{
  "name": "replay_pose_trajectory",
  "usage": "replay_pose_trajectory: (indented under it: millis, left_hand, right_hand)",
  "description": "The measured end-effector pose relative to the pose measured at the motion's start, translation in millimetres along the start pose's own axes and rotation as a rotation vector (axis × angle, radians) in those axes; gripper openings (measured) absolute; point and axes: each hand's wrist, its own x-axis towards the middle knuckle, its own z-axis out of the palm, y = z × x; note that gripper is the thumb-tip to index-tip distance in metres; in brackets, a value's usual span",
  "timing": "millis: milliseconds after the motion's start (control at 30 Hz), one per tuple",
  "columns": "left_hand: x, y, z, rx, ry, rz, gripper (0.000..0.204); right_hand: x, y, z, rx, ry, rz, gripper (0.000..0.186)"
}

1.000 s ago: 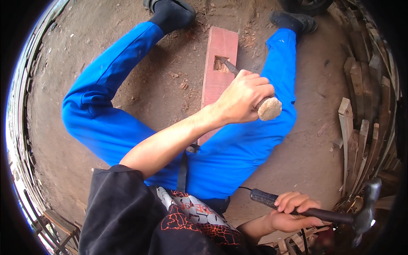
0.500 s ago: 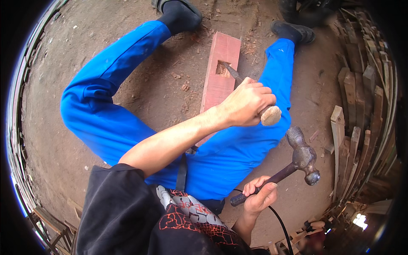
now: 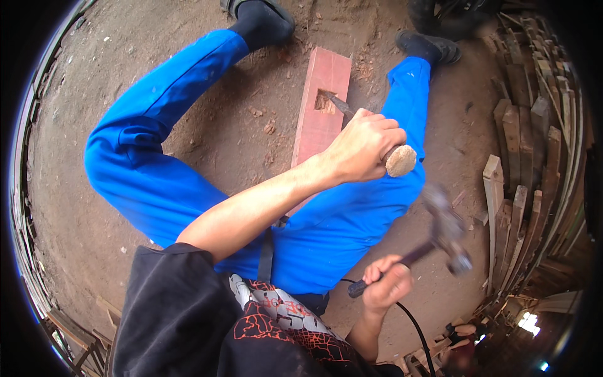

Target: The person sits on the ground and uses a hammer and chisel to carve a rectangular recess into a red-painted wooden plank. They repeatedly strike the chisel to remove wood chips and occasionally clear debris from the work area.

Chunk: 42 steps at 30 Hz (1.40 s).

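My left hand (image 3: 366, 147) is wrapped round the handle of a chisel (image 3: 343, 108); the handle's pale, worn butt sticks out toward me. The chisel slants down, its tip in a squarish mortise (image 3: 326, 101) cut in a reddish wooden beam (image 3: 311, 135). Rough, splintered wood shows inside that hole. Lower right, my right hand (image 3: 386, 287) grips the dark handle of a ball-peen hammer (image 3: 447, 234). Its metal head is smeared by motion and stands apart from the chisel butt. My left forearm hides part of the beam.
My blue-trousered legs (image 3: 147, 160) spread on either side of the beam. Wood chips (image 3: 269, 127) lie on the dirt floor (image 3: 207, 119). Stacked timber (image 3: 512, 147) lines the right side. A black cable (image 3: 417, 328) runs below my right hand. A dark wheel-like object (image 3: 424, 16) stands far right.
My right hand has risen slightly and shifted right with the hammer, whose head is now blurred. My left hand and the chisel hold nearly the same place in the mortise.
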Motion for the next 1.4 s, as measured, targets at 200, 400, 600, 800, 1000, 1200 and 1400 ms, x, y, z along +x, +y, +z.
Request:
replay_pose_trajectory:
  millis: [200, 400, 600, 800, 1000, 1200, 1400]
  left_hand:
    - [2.6, 0.9, -0.5, -0.017, 0.041, -0.009, 0.021]
    - [2.1, 0.2, -0.4, -0.026, 0.056, -0.013, 0.021]
    - [16.3, -7.2, -9.0, 0.051, 0.009, 0.022, 0.02]
    - [21.9, -4.8, -4.0, -0.034, 0.086, -0.068, 0.022]
    - [36.6, -8.3, -12.3, -0.001, 0.086, -0.059, 0.018]
    - [37.0, -7.5, -5.8, -0.028, 0.045, -0.134, 0.019]
    - [60.1, -13.9, -29.7, -0.174, 0.13, -0.125, 0.022]
  right_hand:
    - [11.8, -24.2, -0.7, 0.161, 0.094, 0.093, 0.054]
    - [30.4, -56.9, 1.4, 0.299, 0.31, -0.244, 0.061]
    - [27.0, -51.0, 17.9, 0.201, 0.027, 0.369, 0.053]
    - [48.1, -62.7, 18.5, 0.398, 0.38, -0.116, 0.058]
    - [53.6, -68.0, 18.4, 0.087, 0.145, 0.464, 0.057]
    - [56.1, -63.3, 16.8, 0.107, 0.164, 0.034, 0.049]
    - [26.1, -19.7, 22.1, 0.21, 0.073, 0.403, 0.05]
